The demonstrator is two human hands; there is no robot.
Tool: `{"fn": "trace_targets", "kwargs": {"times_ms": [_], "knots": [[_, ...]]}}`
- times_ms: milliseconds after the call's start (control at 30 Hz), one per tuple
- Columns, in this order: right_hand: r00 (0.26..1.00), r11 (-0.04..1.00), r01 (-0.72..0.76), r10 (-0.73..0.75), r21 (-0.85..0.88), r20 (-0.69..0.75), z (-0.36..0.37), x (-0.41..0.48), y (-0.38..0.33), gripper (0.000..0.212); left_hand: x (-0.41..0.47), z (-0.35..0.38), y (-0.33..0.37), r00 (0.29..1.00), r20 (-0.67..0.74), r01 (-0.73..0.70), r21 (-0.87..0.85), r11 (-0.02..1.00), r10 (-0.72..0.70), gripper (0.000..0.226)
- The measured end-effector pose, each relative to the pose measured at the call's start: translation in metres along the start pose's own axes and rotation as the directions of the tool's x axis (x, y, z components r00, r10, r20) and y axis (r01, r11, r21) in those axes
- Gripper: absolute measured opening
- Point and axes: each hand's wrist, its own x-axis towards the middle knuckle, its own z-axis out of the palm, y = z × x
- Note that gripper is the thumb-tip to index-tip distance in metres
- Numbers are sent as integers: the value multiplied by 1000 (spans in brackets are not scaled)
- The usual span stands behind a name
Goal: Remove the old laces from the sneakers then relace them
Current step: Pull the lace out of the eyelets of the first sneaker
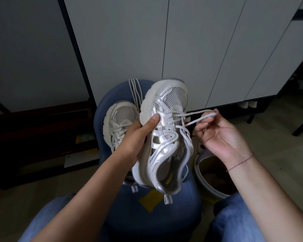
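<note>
Head view: left hand [136, 137] grips sneaker [166, 140] at mid-sole, above the stool [129, 217], toe pointing away. Right hand [222, 137] pinches the lace [198, 119] loop, which runs right from the front eyelets. Second sneaker [120, 119] sits at the stool's left edge.

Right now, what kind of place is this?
Probably a home, perhaps an entryway: tall white cabinet doors, a blue padded stool holding a sneaker, and pale wood-look floor.
</note>
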Motion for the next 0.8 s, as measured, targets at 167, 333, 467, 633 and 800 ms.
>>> {"fn": "trace_targets", "kwargs": {"times_ms": [167,333,467,633,800], "knots": [[998,944,12,7,-331,56,-6,-2,9,51,0,0,0,1000,-11,21,-36,999,-21,58],[986,852,137,-65,-506,157,5,-11,24,29,1,-2,1,1000,-11,18,-28,999,-18,56],[963,703,243,-257,-668,79,3,-10,31,9,1,-1,-1,1000,3,-7,-4,1000,7,59],[943,574,261,-323,-776,79,1,-10,31,3,1,-1,-1,1000,7,-1,-17,1000,1,62],[983,812,142,-183,-566,-16,7,-9,25,16,1,0,-1,1000,14,12,-42,999,-11,60]]}}
